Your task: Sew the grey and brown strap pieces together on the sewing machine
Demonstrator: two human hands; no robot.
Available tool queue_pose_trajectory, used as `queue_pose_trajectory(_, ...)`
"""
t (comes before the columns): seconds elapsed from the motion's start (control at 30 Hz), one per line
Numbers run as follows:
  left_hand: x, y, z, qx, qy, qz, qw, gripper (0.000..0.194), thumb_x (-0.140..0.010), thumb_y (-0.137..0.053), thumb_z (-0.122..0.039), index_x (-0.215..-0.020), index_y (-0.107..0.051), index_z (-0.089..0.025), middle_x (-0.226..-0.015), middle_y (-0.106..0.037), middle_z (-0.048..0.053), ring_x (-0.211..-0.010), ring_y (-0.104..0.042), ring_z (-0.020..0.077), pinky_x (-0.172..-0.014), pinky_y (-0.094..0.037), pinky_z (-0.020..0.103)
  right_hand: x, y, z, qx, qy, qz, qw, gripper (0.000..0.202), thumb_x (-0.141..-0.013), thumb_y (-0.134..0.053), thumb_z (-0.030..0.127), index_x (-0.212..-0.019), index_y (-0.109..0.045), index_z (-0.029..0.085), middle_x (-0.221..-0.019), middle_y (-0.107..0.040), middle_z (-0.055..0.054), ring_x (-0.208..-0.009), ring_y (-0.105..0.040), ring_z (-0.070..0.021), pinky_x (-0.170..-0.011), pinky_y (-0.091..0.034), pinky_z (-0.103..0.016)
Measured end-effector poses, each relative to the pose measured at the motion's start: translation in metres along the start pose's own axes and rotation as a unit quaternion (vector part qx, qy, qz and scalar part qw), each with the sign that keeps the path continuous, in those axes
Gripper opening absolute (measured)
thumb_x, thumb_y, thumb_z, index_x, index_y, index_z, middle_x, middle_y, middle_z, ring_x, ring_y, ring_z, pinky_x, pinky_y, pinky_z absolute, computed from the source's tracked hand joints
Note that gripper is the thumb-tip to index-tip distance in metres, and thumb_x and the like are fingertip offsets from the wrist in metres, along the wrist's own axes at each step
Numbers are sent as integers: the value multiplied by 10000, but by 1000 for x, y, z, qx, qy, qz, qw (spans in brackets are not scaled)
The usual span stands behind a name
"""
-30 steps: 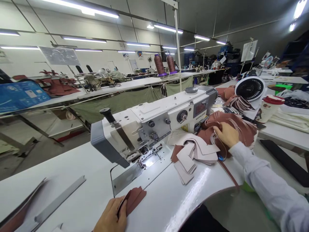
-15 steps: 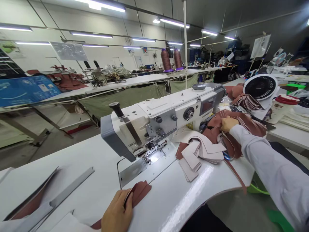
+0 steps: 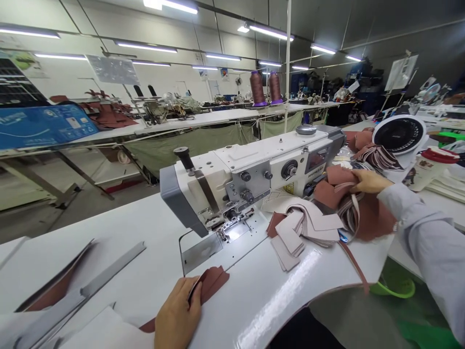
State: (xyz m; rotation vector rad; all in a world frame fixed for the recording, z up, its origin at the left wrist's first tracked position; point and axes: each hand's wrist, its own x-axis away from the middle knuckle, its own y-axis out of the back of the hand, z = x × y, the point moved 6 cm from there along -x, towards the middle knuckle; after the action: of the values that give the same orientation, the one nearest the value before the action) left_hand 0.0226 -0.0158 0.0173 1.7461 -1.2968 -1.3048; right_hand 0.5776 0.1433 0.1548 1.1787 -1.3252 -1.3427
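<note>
My left hand [image 3: 178,310] rests on the white table in front of the sewing machine [image 3: 247,179]. Pinched between its thumb and fingers is a folded brown leather piece [image 3: 216,282]. At the right, beyond the machine's pillar, my right hand [image 3: 370,182] grips the edge of a brown leather piece [image 3: 339,175] at the bundle of cut leather [image 3: 376,215]. Its fingertips are partly hidden by the leather. Between the hands lies a fanned stack of pale-backed strips [image 3: 290,232], with one brown face showing.
Grey strips [image 3: 112,269] and a brown-lined panel [image 3: 54,286] lie on the table's left. Two brown thread cones [image 3: 257,89] stand behind the machine. A round white fan-like device [image 3: 399,134] is at the back right. A narrow brown strip [image 3: 356,266] hangs over the table's curved edge.
My right hand has moved slightly right and lifted the brown leather, shifting the bundle's upper pieces. My left hand still holds its piece in place. The view has turned slightly left.
</note>
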Motion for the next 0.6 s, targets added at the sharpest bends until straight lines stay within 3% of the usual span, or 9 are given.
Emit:
queue_pose_trajectory(0.17, 0, 2, -3, 3, 0, -5, 1000, 223, -831, -411, -324, -860, -607, -222, -811, -625, -4, -688, -598, 141, -579, -451, 221, 18, 38, -14, 7, -32, -75, 997, 173, -723, -611, 242, -857, -592, 135, -837, -601, -87, -738, -496, -167, -608, -307, -255)
queue_pose_trajectory(0.33, 0, 2, -2, 4, 7, 2, 1000, 228, -834, -404, -324, -869, -607, -226, -808, -625, -4, -698, -599, 141, -572, -445, 220, 22, 73, -22, 23, -44, -87, 995, 207, -737, -620, 248, -873, -622, 92, -791, -603, -79, -654, -456, -117, -595, -296, -256)
queue_pose_trajectory(0.47, -1, 2, -3, 13, 6, 5, 1000, 229, -825, -412, -324, -878, -612, -226, -797, -627, -2, -706, -602, 146, -580, -446, 223, 25, 116, -23, 74, -77, -100, 989, 278, -697, -670, 290, -890, -641, 92, -870, -619, -102, -763, -516, -151, -591, -278, -278)
queue_pose_trajectory(0.53, -1, 2, -4, 12, 7, 4, 1000, 228, -820, -413, -322, -869, -613, -223, -784, -621, 0, -690, -596, 145, -571, -441, 224, 34, 141, -21, 102, -89, -144, 980, 283, -690, -661, 302, -897, -652, 108, -885, -624, -107, -846, -544, -189, -588, -275, -292)
queue_pose_trajectory(0.6, -2, 2, -4, 6, 10, 6, 1000, 233, -821, -406, -322, -862, -612, -222, -785, -616, 0, -675, -589, 143, -559, -435, 224, 48, 162, -20, 56, -77, -217, 972, 277, -736, -611, 317, -925, -649, 118, -900, -629, -103, -894, -557, -203, -606, -304, -294)
